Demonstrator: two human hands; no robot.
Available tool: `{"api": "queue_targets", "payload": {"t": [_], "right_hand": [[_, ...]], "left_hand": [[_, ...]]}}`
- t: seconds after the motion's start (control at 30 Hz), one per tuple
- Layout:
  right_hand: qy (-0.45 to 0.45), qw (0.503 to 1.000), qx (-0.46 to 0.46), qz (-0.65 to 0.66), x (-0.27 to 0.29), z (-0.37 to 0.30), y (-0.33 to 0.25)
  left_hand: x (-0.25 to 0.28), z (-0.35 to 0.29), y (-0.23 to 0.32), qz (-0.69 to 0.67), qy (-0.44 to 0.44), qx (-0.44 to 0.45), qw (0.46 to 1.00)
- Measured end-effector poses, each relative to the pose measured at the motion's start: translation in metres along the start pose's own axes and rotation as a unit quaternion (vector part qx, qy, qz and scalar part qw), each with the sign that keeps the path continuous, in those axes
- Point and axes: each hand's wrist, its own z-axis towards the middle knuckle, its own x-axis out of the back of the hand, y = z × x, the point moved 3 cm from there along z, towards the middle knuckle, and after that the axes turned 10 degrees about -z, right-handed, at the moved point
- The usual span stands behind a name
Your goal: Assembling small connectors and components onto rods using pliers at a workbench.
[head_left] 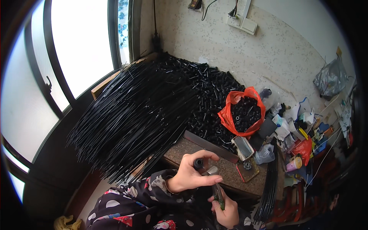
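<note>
My left hand [188,177] is curled round a short black tube [198,163], whose round open end faces up between thumb and fingers. Just right of it, at my left thumb, shows a small silvery metal piece [212,170]; I cannot tell what it belongs to. Lower down, my right hand [227,214] is closed on a tool with a dark and green handle [219,198], which points up toward my left hand. The kind of tool is not clear. Behind both hands lies the speckled brown tabletop [191,153].
Long thin black rods [130,115] lie in a big heap at left. Short black tubes [211,86] pile against the wall, held by a dark strip [211,147]. A red plastic bag [227,119] holds small black parts. Near it are a framed tray [243,148] and clutter with a cup [294,164].
</note>
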Motion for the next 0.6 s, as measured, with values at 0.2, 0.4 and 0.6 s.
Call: {"api": "queue_targets", "payload": {"t": [0.2, 0.4, 0.6], "right_hand": [[-0.024, 0.997, -0.065, 0.024, -0.013, -0.005, 0.002], [-0.052, 0.997, -0.021, 0.044, 0.005, 0.021, 0.065], [0.003, 0.935, -0.126, -0.331, -0.016, 0.016, 0.163]], "left_hand": [[-0.001, -0.011, -0.003, 0.016, 0.037, -0.011, 0.999], [-0.002, -0.004, 0.005, -0.07, -0.01, 0.042, 0.997], [-0.001, -0.011, -0.002, -0.017, -0.124, 0.066, 0.99]]}}
